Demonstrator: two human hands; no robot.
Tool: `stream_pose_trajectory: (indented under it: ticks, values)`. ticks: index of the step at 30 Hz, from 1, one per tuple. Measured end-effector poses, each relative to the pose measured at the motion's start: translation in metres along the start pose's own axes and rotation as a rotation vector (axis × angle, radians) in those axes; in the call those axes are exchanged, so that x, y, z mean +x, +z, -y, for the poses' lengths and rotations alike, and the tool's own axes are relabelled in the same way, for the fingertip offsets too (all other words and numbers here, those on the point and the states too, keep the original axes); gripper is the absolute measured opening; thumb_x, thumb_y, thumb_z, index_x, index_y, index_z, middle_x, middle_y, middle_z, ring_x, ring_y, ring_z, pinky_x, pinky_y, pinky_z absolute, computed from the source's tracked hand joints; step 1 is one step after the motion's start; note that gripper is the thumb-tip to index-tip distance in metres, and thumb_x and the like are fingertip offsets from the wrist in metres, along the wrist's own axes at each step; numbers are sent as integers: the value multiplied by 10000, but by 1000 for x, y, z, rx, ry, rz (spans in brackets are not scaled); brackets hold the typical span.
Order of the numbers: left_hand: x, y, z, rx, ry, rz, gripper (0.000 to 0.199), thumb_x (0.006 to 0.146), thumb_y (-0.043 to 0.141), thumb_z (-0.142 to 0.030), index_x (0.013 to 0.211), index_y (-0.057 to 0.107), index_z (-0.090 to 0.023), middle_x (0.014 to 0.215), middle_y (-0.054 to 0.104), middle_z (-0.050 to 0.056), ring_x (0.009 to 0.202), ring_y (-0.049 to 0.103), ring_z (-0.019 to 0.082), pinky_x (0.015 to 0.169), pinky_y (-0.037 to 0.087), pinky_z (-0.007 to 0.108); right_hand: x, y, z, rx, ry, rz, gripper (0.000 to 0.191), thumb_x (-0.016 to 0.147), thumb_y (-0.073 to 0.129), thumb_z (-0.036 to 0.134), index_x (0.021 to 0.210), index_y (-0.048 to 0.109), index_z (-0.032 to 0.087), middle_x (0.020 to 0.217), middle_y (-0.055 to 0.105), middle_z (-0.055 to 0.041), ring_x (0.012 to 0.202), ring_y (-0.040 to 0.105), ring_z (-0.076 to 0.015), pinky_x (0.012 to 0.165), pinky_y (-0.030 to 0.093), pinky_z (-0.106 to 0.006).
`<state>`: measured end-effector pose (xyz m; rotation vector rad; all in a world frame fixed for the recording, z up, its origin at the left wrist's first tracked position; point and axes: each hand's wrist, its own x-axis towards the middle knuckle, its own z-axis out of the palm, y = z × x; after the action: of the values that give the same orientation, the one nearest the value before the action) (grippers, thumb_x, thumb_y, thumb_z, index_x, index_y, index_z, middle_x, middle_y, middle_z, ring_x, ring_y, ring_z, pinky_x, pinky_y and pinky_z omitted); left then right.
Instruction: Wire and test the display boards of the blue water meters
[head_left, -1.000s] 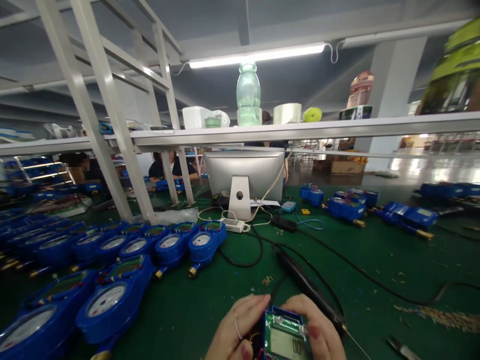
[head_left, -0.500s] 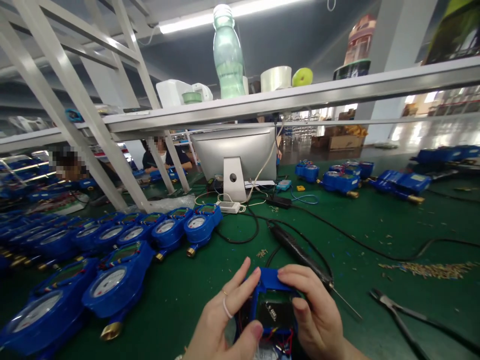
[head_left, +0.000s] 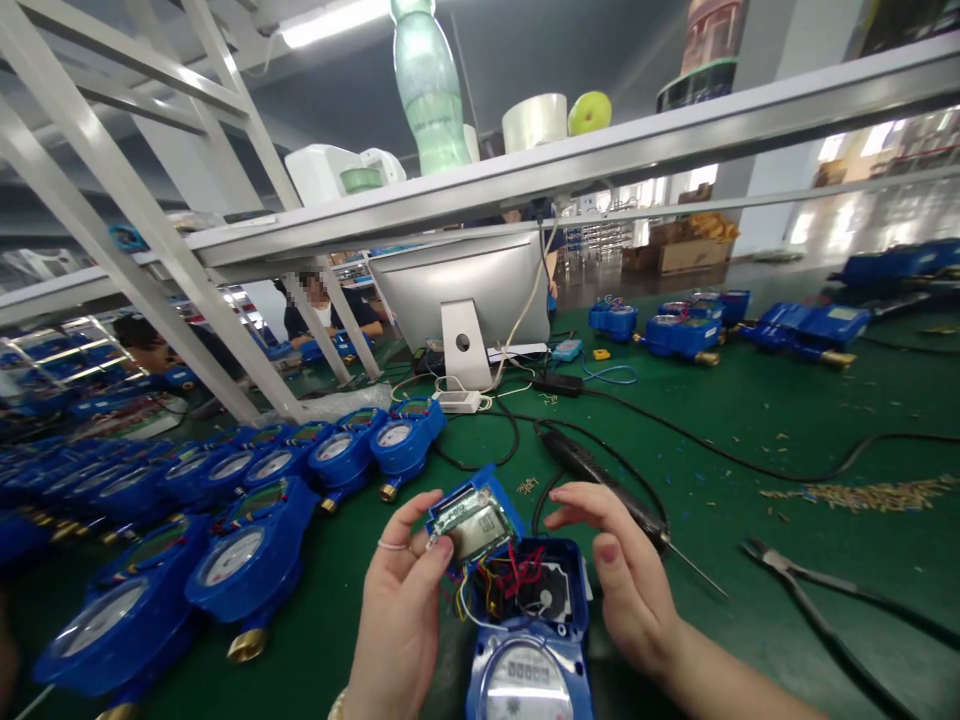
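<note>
My left hand grips a blue-framed display module between thumb and fingers. The module is tilted, its grey LCD screen and green circuit board showing. Red, yellow and white wires run from it into the uncovered upper box of a blue water meter on the bench. Inside that box a round black part shows. Below it is the meter's round dial, cut off by the bottom edge of the view. My right hand hovers beside the box's right side, fingers apart and curved, holding nothing.
Rows of blue water meters fill the left of the green bench. A black screwdriver-like tool with a cord lies behind my right hand, and pliers lie to the right. A monitor stands under a shelf; a person sits beyond.
The display module has been lifted off the meter's box and tipped leftward in my left hand, exposing the wires. My right hand has let go and moved slightly right. The view has shifted slightly.
</note>
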<state>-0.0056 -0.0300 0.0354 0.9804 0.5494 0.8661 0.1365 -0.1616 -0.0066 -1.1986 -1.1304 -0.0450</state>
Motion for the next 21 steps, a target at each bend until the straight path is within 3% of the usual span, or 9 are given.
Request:
stream_pose_trajectory:
  ticks: [4, 9, 15, 21]
  values:
    - [-1, -4, 6, -68, -13, -20, 471, 687, 795, -223, 1117, 605, -233, 910, 731, 47, 769, 698, 186, 672, 566, 253, 2, -1, -1, 7, 9, 10, 321, 1026, 297, 350, 1138, 558, 199, 1014, 561, -71, 936, 560, -194, 836, 449, -327]
    - [-5, -1, 9, -99, -39, -50, 475, 648, 824, -225, 1069, 604, -214, 883, 739, 50, 746, 715, 213, 651, 581, 275, 2, -3, 8, -25, -23, 118, 242, 962, 410, 242, 1135, 572, 193, 1099, 568, -78, 1046, 534, -216, 891, 433, -348]
    - [-4, 1, 10, -78, -39, -71, 544, 617, 852, -216, 1077, 561, -210, 837, 749, 43, 714, 728, 221, 621, 581, 256, 7, 0, 14, -61, -150, 235, 344, 827, 541, 149, 1166, 570, 192, 1108, 596, -66, 1041, 546, -224, 918, 411, -381]
    - [-6, -4, 11, 21, 1, -63, 609, 613, 857, -237, 1114, 513, -204, 772, 757, 48, 678, 728, 228, 588, 584, 262, 6, 2, 15, -53, -179, 243, 327, 816, 542, 116, 1134, 566, 186, 1059, 598, -67, 1018, 550, -227, 925, 384, -411]
